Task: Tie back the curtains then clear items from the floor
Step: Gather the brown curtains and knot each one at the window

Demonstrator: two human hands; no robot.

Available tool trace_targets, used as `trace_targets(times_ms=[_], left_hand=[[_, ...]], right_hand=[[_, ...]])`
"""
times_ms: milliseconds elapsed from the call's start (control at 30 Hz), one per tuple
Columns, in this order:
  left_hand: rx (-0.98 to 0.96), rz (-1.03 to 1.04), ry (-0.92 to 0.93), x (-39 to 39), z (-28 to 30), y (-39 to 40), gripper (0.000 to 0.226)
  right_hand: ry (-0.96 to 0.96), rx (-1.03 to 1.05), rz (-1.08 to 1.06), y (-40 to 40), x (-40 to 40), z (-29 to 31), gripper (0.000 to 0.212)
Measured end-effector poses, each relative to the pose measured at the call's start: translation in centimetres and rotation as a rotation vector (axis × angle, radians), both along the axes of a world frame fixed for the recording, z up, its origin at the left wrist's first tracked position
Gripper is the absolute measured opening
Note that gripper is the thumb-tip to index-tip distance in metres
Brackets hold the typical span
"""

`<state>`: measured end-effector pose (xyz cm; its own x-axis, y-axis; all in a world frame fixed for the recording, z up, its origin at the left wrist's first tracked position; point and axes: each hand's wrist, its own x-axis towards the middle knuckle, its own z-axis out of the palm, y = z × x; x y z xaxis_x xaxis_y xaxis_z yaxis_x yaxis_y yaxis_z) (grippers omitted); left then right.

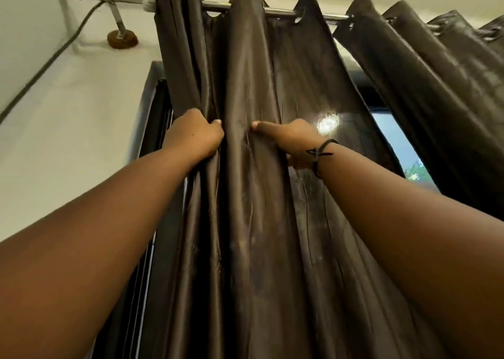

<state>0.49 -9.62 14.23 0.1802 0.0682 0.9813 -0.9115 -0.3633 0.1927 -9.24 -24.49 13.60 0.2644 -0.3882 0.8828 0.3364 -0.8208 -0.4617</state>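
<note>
A dark brown satin curtain (256,66) hangs by eyelets from a metal rod (278,10) near the ceiling. My left hand (195,135) grips the bunched folds at the curtain's left side, fingers curled into the cloth. My right hand (293,140) holds the wide middle fold, thumb lying across the front and fingers behind the fabric; a black cord is round that wrist. A second dark curtain panel (425,66) hangs to the right. The floor and anything on it are out of view.
A dark window frame (152,107) stands behind the left folds, and bright glass (395,145) shows between the two panels. A grey rod bracket (120,23) and a cable (46,64) run along the white wall at upper left.
</note>
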Motion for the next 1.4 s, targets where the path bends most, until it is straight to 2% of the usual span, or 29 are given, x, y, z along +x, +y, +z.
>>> trace_targets(times_ms=[100,133,233,467,600,700,800,900,1067,1200,1267,1333,1400], left_hand=[[0.071,0.037,-0.006,-0.3,0.4,-1.6,0.037],[0.099,0.048,-0.007,-0.6,0.6,-2.2,0.034],[0.148,0.039,-0.024,-2.0,1.1,-4.3,0.030],[0.223,-0.120,-0.081,-8.8,0.5,-12.9,0.029],[0.218,-0.109,-0.061,-7.3,0.2,-12.8,0.025],[0.172,-0.185,0.015,-4.6,0.2,-11.2,0.036],[0.045,-0.462,0.159,-3.2,0.0,-8.2,0.075],[-0.164,-0.636,0.201,-2.0,0.7,-4.2,0.083],[-0.379,-0.607,0.155,0.8,2.6,5.1,0.088],[-0.277,-0.552,0.159,1.2,1.6,7.9,0.096],[-0.207,-0.523,0.153,1.4,0.7,7.3,0.091],[-0.157,-0.516,0.151,1.6,0.3,6.4,0.083],[-0.129,-0.506,0.119,1.5,-0.1,5.9,0.080]], right_hand=[[-0.088,-0.057,-0.090,-0.7,0.7,0.8,0.021],[-0.100,-0.091,-0.152,-1.1,0.6,0.9,0.018],[-0.119,-0.166,-0.333,-2.5,0.2,1.0,0.022],[-0.191,-0.225,-0.503,-7.5,-2.7,1.1,0.014],[-0.205,-0.215,-0.591,-9.3,-4.1,0.7,0.024],[-0.166,-0.264,-0.563,-7.4,-2.8,0.5,0.023],[-0.058,-0.426,-0.475,-2.3,0.3,0.7,0.029],[-0.015,-0.580,-0.348,4.0,3.0,1.7,0.034],[0.026,-0.642,-0.031,13.4,4.5,3.2,0.035],[0.182,-0.696,-0.129,14.7,4.3,3.3,0.035],[0.291,-0.678,-0.193,13.4,3.5,3.3,0.032],[0.235,-0.588,-0.170,11.5,1.7,3.3,0.032],[-0.096,-0.419,-0.363,9.1,-0.1,3.6,0.041]])
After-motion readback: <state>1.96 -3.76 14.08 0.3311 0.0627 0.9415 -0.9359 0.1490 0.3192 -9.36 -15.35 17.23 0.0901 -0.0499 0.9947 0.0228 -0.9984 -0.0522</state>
